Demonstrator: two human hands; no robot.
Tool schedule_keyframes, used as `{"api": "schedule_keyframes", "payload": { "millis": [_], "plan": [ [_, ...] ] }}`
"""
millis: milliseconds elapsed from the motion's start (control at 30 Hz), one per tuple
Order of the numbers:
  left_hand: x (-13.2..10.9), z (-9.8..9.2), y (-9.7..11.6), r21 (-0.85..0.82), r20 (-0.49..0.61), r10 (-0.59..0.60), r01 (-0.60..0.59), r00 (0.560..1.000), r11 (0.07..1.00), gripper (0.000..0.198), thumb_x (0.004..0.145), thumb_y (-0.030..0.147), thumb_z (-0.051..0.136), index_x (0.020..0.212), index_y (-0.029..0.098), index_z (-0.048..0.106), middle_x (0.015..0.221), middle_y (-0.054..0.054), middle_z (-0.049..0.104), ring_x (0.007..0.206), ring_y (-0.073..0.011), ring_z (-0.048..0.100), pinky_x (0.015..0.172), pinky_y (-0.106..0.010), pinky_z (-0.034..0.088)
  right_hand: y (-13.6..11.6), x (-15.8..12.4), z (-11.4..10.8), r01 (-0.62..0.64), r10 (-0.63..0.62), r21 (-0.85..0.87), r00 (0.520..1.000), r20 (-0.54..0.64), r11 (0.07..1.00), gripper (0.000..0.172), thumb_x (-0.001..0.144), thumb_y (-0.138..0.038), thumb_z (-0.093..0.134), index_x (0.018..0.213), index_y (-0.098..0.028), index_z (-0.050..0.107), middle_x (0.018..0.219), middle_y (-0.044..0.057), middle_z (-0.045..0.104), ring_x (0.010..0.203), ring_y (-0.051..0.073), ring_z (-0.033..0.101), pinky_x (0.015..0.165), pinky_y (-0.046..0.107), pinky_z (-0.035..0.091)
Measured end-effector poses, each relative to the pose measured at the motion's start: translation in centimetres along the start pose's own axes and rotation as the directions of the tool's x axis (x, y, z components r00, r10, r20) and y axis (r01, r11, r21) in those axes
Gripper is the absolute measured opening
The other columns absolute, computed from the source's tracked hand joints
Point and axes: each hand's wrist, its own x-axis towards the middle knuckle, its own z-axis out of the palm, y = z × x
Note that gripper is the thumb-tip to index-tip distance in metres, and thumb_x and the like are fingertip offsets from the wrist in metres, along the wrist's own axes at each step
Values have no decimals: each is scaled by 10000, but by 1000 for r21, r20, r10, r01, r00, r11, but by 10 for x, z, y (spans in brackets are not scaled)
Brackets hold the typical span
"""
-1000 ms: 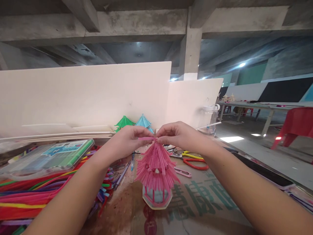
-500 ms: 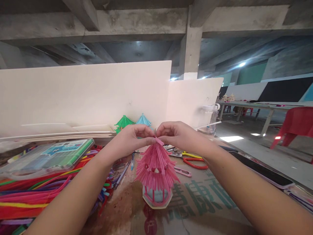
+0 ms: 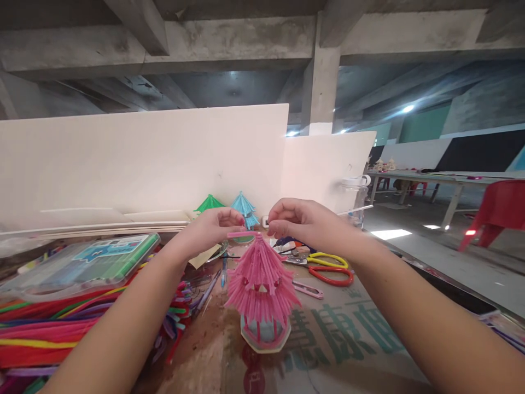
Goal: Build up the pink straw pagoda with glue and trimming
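Note:
A pink two-tiered pavilion model [image 3: 262, 284], its roofs made of fuzzy pipe cleaner strips, stands upright on a pale polygonal base in front of me. A short pink strip [image 3: 243, 235] lies level, one end touching the roof's peak. My left hand [image 3: 209, 230] is just above that strip, left of the peak, with thumb and forefinger pinched. Whether they hold the strip or something smaller is hidden. To the right of the peak is my right hand [image 3: 301, 221], fingers curled, thumb and forefinger slightly apart and nothing visible between them.
Green [image 3: 209, 203] and light blue [image 3: 243, 208] models stand behind. Coloured pipe cleaners [image 3: 53, 334] and a clear plastic case [image 3: 110, 257] fill the left. Yellow- and red-handled tools [image 3: 331, 276] and a pink cutter [image 3: 309, 290] lie right of the model. A bottle [image 3: 353, 197] stands farther back.
Both hands have parted from the roof's peak, left hand leftward and right hand rightward. The short pink strip now points left from the peak. The model stays in place.

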Motion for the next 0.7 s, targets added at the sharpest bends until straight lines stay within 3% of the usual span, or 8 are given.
{"api": "schedule_keyframes", "payload": {
  "millis": [167, 300, 367, 500, 700],
  "plan": [
    [0, 1, -1, 20, -130, 18, -15, 991, 1000, 317, 663, 449, 724, 724, 158, 615, 653, 22, 607, 603, -115, 552, 579, -235, 404, -9, -3, 4, 43, -47, -51, 995, -87, 998, 130, 831, -326, 554, 820, -199, 580, 762, 13, 679, 718, 148, 633, 629, 264, 470],
    [0, 1, -2, -9, -148, 27, -28, 989, 1000, 337, 637, 462, 741, 728, 150, 649, 651, 13, 628, 599, -121, 556, 588, -245, 402, -23, -10, 10, 106, -130, -125, 970, -204, 986, 108, 836, -272, 556, 790, -185, 603, 688, -6, 637, 635, 121, 577, 562, 236, 427],
    [0, 2, -2, -32, -148, 33, -38, 988, 999, 326, 637, 449, 741, 750, 153, 667, 686, 2, 656, 643, -132, 579, 624, -253, 418, -27, -14, 14, 154, -196, -219, 964, -182, 963, 103, 847, -253, 557, 867, -196, 641, 729, -6, 648, 654, 118, 565, 577, 237, 414],
    [-2, 5, 0, -42, -95, 56, -60, 994, 997, 277, 665, 402, 713, 794, 159, 675, 759, -10, 690, 722, -153, 614, 677, -262, 437, -29, -18, 24, 276, -313, -384, 949, -37, 881, 249, 881, -229, 542, 1107, -273, 635, 879, 3, 631, 736, 118, 545, 646, 250, 401],
    [-5, 13, 6, 30, -62, 55, -53, 997, 998, 199, 627, 289, 683, 772, 159, 645, 737, 0, 665, 692, -150, 596, 641, -255, 435, -30, -17, 32, 304, -312, -407, 949, 48, 862, 283, 896, -203, 524, 1156, -272, 615, 878, 16, 560, 762, 126, 520, 675, 260, 390]
  ]
}}
